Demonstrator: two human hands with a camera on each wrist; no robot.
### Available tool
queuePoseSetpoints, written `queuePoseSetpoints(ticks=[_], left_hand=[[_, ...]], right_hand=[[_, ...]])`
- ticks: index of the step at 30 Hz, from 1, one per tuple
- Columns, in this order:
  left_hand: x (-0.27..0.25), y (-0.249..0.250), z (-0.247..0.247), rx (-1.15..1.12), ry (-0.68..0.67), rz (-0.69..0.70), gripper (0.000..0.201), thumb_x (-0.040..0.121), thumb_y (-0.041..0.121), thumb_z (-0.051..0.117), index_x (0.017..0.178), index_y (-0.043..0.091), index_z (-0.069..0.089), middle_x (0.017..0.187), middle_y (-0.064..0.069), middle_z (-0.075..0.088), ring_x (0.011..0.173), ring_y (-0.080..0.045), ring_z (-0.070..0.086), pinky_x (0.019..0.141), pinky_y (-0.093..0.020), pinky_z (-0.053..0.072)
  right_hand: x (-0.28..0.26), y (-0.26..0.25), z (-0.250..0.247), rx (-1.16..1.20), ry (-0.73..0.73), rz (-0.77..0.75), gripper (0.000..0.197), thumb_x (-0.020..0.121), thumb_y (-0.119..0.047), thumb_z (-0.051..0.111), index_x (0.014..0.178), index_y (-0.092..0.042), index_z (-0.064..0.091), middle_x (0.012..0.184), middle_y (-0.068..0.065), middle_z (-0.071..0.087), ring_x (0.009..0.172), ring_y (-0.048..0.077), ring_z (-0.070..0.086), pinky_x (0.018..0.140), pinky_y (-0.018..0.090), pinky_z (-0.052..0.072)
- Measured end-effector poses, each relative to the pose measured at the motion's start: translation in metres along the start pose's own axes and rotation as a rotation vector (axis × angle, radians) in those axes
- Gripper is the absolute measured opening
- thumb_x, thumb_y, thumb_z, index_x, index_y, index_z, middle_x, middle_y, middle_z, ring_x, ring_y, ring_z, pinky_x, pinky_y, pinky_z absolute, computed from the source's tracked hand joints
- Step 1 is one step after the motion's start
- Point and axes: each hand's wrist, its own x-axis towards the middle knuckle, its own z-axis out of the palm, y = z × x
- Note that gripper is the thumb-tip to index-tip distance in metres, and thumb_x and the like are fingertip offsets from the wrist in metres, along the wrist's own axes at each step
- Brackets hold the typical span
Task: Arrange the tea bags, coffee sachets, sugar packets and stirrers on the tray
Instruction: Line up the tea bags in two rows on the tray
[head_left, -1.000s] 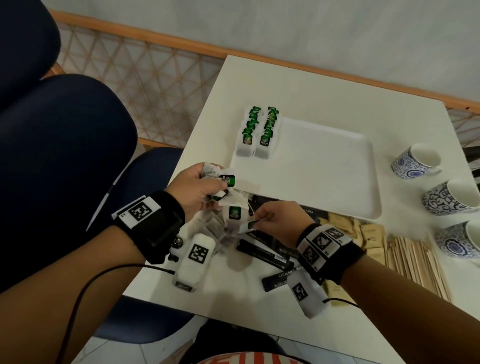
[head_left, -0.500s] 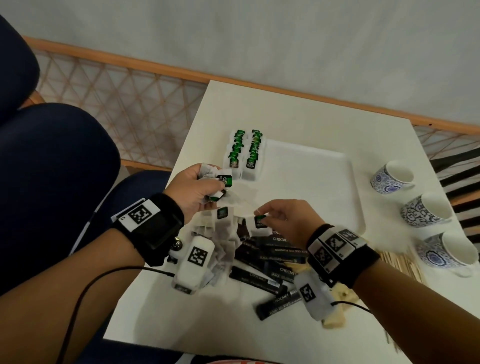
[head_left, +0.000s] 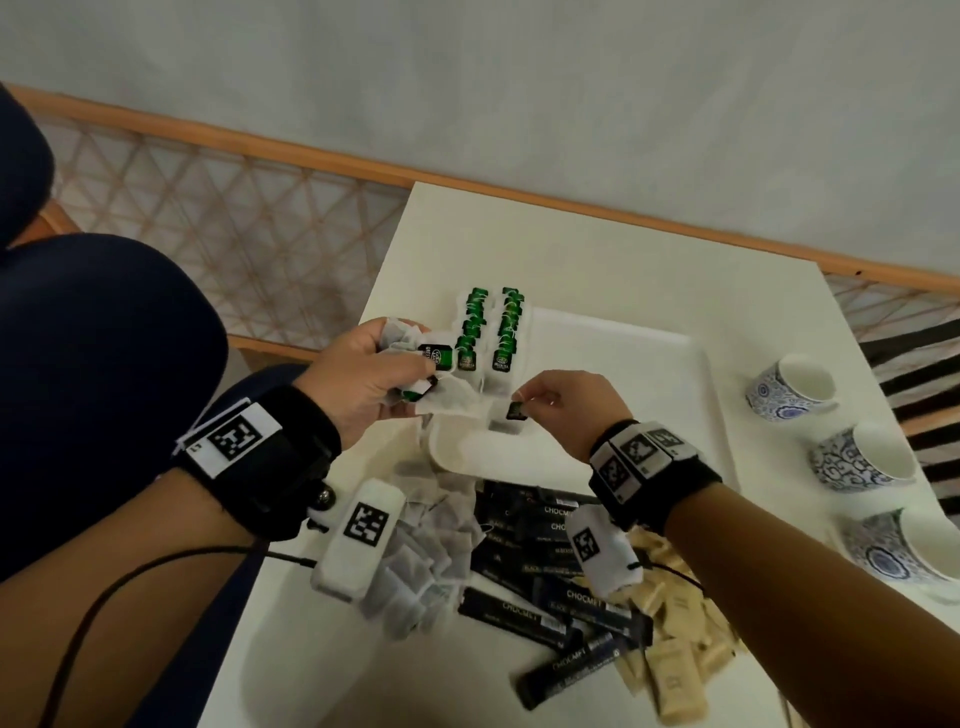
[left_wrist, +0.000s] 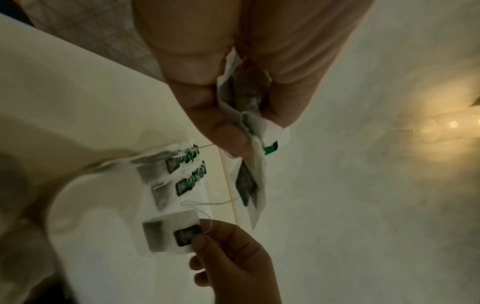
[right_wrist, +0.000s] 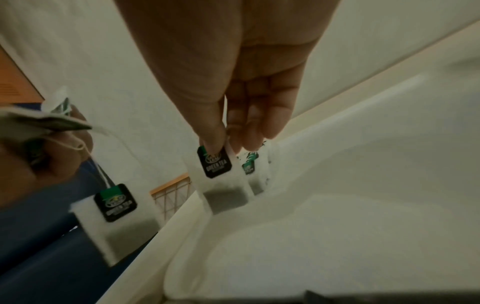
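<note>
The right hand (head_left: 558, 410) pinched one tea bag (right_wrist: 221, 181) by its green tag between thumb and curled fingers (right_wrist: 255, 131), lowering it onto the white tray (head_left: 649, 364) at the near end of the two rows of tea bags (head_left: 488, 332) that ran along the tray's left edge. The left hand (head_left: 363, 379) was curled round a loose bunch of tea bags (head_left: 441, 400), with one bag dangling on its string beside the tray's near-left corner.

These bags looked feather-light, soft and floppy, with thin paper that would probably crumple or tear under a hard squeeze. The strings seemed likely to snag on each other, so the stiff little tag appeared the best place to grip, letting the pouch hang and settle flat. The bunch in the left hand would likely need its strings teased apart one at a time.

The white counter (head_left: 597, 244) carried everything. Along its near edge lay a heap of loose tea bags (head_left: 426, 561), dark coffee sachets (head_left: 540, 571) and tan sugar packets (head_left: 675, 654), overlapping each other; none of these had reached the tray. I could not make out the stirrers. Three blue-patterned cups (head_left: 857, 462) stood by the counter's right edge. A pale wall, a wooden lattice rail and a dark blue chair surrounded the counter.
</note>
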Motion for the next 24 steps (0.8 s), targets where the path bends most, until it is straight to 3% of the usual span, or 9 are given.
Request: queuePoseSetpoints(ticks=[3,8,12,16,20,24], left_hand=[[0.010,0.001,-0.007,-0.015,0.037,-0.005,0.024,0.086,-0.008,0.057,0.085,0.017,0.058,0.068,-0.002,0.060,0.041,-0.005,0.055,0.052,-0.025,0.054],[0.027,0.000,-0.017,-0.016,0.094,-0.022,0.023,0.087,-0.008,0.056,0.083,0.015,0.057,0.057,0.002,0.061,0.041,-0.005,0.056,0.043,-0.019,0.048],[0.040,-0.003,-0.022,-0.016,0.107,-0.036,0.025,0.087,-0.008,0.056,0.080,0.016,0.056,0.057,0.003,0.062,0.046,-0.007,0.060,0.044,-0.021,0.050],[0.051,-0.004,-0.024,-0.021,0.118,-0.050,0.022,0.087,-0.007,0.056,0.086,0.015,0.059,0.061,0.002,0.065,0.049,-0.007,0.062,0.050,-0.024,0.055],[0.058,-0.004,-0.023,-0.050,0.130,-0.057,0.022,0.087,-0.006,0.057,0.089,0.015,0.061,0.068,0.001,0.067,0.057,-0.010,0.065,0.054,-0.027,0.057],[0.058,0.002,-0.015,-0.049,0.121,-0.048,0.022,0.087,-0.007,0.056,0.088,0.015,0.058,0.060,0.003,0.065,0.046,-0.006,0.060,0.046,-0.021,0.052]], right_hand=[[0.017,-0.012,0.007,-0.013,-0.062,-0.039,0.016,0.089,-0.025,0.058,0.099,-0.028,0.070,0.092,-0.006,0.065,0.083,0.012,0.055,0.073,0.024,0.043],[0.050,-0.028,0.018,-0.020,-0.149,-0.068,0.017,0.089,-0.023,0.057,0.097,-0.030,0.071,0.084,-0.009,0.060,0.078,0.012,0.055,0.063,0.023,0.042],[0.076,-0.032,0.021,-0.012,-0.165,-0.054,0.019,0.090,-0.021,0.056,0.101,-0.027,0.071,0.084,-0.012,0.060,0.080,0.011,0.055,0.068,0.023,0.042],[0.092,-0.031,0.023,-0.017,-0.164,-0.066,0.020,0.090,-0.021,0.057,0.105,-0.026,0.070,0.095,-0.010,0.065,0.082,0.009,0.055,0.072,0.020,0.042],[0.096,-0.028,0.023,-0.038,-0.156,-0.088,0.021,0.090,-0.020,0.057,0.105,-0.026,0.071,0.089,-0.011,0.058,0.082,0.010,0.052,0.070,0.021,0.040],[0.097,-0.023,0.025,-0.029,-0.147,-0.071,0.020,0.089,-0.025,0.058,0.107,-0.026,0.068,0.082,-0.010,0.058,0.079,0.012,0.056,0.060,0.021,0.040]])
